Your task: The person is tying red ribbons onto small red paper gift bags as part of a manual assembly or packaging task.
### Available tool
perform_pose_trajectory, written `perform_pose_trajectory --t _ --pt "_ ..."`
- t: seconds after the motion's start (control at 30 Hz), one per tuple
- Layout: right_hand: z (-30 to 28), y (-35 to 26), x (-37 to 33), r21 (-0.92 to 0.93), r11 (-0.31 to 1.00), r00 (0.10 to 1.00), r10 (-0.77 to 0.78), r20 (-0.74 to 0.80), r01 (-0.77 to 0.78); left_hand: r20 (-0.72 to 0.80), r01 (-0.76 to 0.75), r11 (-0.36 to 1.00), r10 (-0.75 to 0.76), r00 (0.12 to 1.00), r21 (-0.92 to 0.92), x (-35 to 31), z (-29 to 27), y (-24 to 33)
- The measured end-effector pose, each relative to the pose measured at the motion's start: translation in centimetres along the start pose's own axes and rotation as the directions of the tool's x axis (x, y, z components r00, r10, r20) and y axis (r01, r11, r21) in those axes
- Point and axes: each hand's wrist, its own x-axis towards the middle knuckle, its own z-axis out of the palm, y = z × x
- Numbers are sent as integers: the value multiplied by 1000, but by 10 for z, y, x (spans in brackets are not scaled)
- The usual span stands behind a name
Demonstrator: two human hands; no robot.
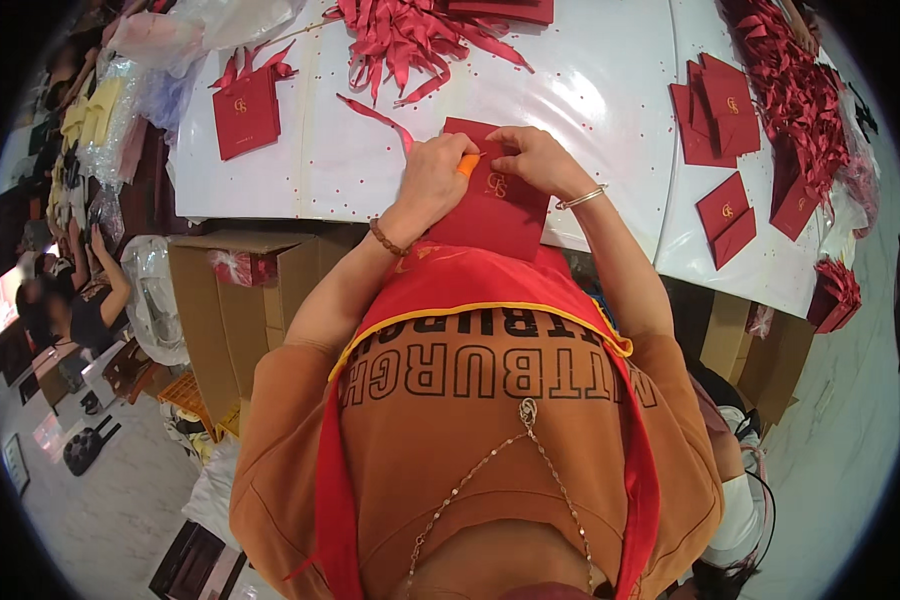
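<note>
The left hand (435,178) curls its fingers around a small orange piece (467,165) at the red paper bag's (495,215) upper part; the right hand (540,165) bends opposite, its pinch unclear. The bag overlaps the surface (590,95) edge; red ribbon (375,112) lies left beyond it. Seemingly fine fingertip work, calling for a steadied bag.

Floor (840,450): pale, marble-look, grey veins. White table (595,80) across the top, glossy, soft light streaks on it. Cardboard box (208,340) at its near edge on the left, another box (778,365) on the right. Orange-yellow plastic crate (185,395) lower left. Far left: bright rectangle (3,302), screen or window unclear.
</note>
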Motion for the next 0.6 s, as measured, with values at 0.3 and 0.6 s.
perform_pose_trajectory --t 0.3,0.6 --pt "-2 -4 3 -9 999 999 38 25 -37 59 111 992 -108 992 -61 4 -2 2" --pt "2 -2 4 -62 998 1000 -7 -16 6 146 75 996 -81 986 43 8 -7 -2"
